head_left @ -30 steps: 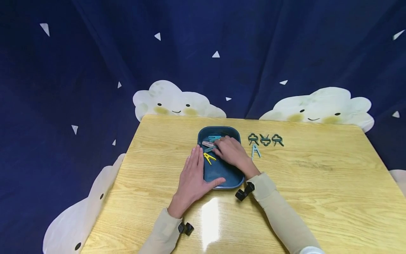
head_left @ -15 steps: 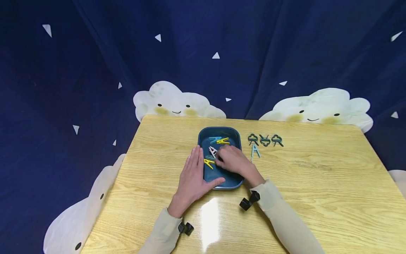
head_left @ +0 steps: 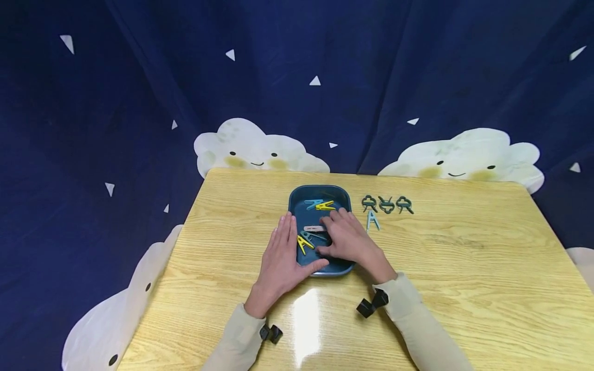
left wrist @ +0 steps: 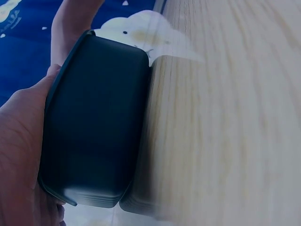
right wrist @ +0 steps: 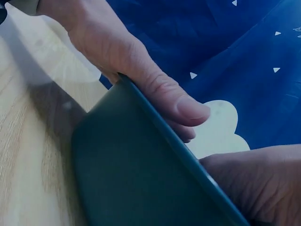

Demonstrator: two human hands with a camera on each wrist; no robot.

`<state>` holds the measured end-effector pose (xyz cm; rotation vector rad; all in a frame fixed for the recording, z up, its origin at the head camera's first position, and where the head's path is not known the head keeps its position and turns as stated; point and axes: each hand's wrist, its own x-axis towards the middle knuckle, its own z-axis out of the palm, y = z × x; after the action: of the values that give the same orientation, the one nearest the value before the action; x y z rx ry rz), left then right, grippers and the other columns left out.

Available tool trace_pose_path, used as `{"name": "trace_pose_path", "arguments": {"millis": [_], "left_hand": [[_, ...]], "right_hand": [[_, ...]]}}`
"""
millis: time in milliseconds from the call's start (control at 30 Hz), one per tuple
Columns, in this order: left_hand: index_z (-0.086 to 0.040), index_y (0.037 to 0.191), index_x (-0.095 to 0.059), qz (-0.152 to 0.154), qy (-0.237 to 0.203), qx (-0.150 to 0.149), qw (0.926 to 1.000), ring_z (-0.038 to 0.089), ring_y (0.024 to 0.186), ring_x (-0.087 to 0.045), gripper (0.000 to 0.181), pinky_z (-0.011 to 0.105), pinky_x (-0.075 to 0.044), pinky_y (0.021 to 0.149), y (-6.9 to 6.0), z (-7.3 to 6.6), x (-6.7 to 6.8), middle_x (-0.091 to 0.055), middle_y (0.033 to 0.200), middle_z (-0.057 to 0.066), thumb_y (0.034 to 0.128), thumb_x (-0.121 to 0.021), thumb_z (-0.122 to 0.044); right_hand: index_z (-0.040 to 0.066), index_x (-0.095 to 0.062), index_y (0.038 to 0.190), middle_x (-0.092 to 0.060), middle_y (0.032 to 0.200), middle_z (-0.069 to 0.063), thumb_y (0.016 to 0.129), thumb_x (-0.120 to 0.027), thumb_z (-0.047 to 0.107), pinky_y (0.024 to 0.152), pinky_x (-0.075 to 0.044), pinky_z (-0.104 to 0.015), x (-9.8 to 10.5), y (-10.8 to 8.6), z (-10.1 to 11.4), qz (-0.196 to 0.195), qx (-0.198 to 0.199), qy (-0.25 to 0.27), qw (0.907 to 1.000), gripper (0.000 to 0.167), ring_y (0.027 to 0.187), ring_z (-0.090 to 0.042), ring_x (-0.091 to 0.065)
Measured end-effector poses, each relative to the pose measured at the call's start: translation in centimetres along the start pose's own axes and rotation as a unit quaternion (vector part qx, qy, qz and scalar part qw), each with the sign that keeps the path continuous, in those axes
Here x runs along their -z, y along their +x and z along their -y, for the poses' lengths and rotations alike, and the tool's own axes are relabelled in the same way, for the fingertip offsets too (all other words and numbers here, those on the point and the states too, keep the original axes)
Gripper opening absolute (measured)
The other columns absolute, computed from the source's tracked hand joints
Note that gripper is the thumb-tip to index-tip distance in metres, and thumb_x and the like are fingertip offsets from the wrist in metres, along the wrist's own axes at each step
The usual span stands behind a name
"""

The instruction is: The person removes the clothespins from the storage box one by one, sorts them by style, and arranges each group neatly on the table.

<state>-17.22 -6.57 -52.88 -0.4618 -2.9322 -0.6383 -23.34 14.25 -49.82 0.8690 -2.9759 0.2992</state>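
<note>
My left hand lies along the near-left side of a dark blue plastic bin, straight fingers on its left rim and thumb across the front rim. In the right wrist view the left thumb extends over the rim. My right hand reaches into the bin with thumb and fingers spread apart, beside a pale pink clothespin. Near it lie a dark teal clothespin and a yellow clothespin. Farther back are a blue clothespin and another yellow clothespin.
Right of the bin, dark green cloud-shaped clips stand in a row of three. Just below them lies a light blue clothespin. The wooden table backs onto a dark blue curtain with cloud prints.
My right hand has drawn toward the front of the bin and its fingers have spread. The pink, teal and front yellow clothespins have shifted nearer. The back yellow one is uncovered. The left hand stays put.
</note>
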Motion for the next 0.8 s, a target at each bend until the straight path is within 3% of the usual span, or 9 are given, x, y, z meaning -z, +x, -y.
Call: {"name": "trace_pose_path", "arguments": {"millis": [67, 167, 267, 467, 800], "left_hand": [[-0.005, 0.167, -0.009, 0.001, 0.001, 0.000, 1.0000, 0.022, 0.162, 0.000, 0.130, 0.045, -0.017, 0.129, 0.0, 0.0, 0.0, -0.006, 0.176, 0.011, 0.0806, -0.044, -0.096], [-0.004, 0.167, -0.010, -0.001, 0.001, -0.002, 1.0000, 0.022, 0.162, -0.001, 0.130, 0.045, -0.017, 0.129, 0.0, 0.0, 0.0, -0.007, 0.176, 0.012, 0.0809, -0.045, -0.095], [-0.003, 0.167, -0.011, -0.004, 0.000, -0.005, 1.0000, 0.025, 0.162, -0.005, 0.131, 0.046, -0.018, 0.129, 0.0, 0.0, 0.1, -0.007, 0.176, 0.013, 0.0807, -0.048, -0.094], [-0.002, 0.167, -0.011, -0.005, 0.001, -0.008, 1.0000, 0.029, 0.162, -0.010, 0.130, 0.046, -0.018, 0.129, 0.0, -0.1, 0.1, -0.007, 0.176, 0.013, 0.0813, -0.049, -0.093], [-0.003, 0.167, -0.012, -0.009, -0.005, -0.008, 0.9999, 0.027, 0.162, -0.007, 0.130, 0.046, -0.018, 0.129, 0.0, 0.0, 0.0, -0.008, 0.176, 0.013, 0.0811, -0.050, -0.093]], "right_hand": [[0.003, -0.072, 0.121, -0.065, 0.109, -0.013, 0.088, -0.080, 0.051, 0.085, -0.045, -0.046, -0.2, 0.1, 0.0, 0.000, 0.000, -0.005, 1.0000, 0.059, 0.097, -0.030, -0.050], [0.006, -0.074, 0.103, -0.063, 0.097, -0.010, 0.096, -0.074, 0.038, 0.079, -0.042, -0.043, -0.6, 0.3, -0.1, -0.018, 0.002, -0.013, 0.9997, 0.032, 0.091, -0.029, -0.048], [0.009, -0.072, 0.087, -0.058, 0.086, -0.007, 0.097, -0.073, 0.025, 0.073, -0.038, -0.040, -1.0, 0.5, -0.2, -0.043, 0.005, -0.027, 0.9987, 0.020, 0.084, -0.028, -0.046], [0.009, -0.074, 0.081, -0.057, 0.081, -0.004, 0.094, -0.074, 0.020, 0.071, -0.037, -0.038, -1.3, 1.0, -0.5, -0.052, -0.001, -0.048, 0.9975, 0.017, 0.081, -0.026, -0.046], [0.012, -0.074, 0.075, -0.061, 0.078, -0.002, 0.093, -0.078, 0.029, 0.070, -0.036, -0.038, -1.5, 0.9, -0.5, -0.035, 0.004, -0.043, 0.9985, 0.025, 0.082, -0.025, -0.049]]}}
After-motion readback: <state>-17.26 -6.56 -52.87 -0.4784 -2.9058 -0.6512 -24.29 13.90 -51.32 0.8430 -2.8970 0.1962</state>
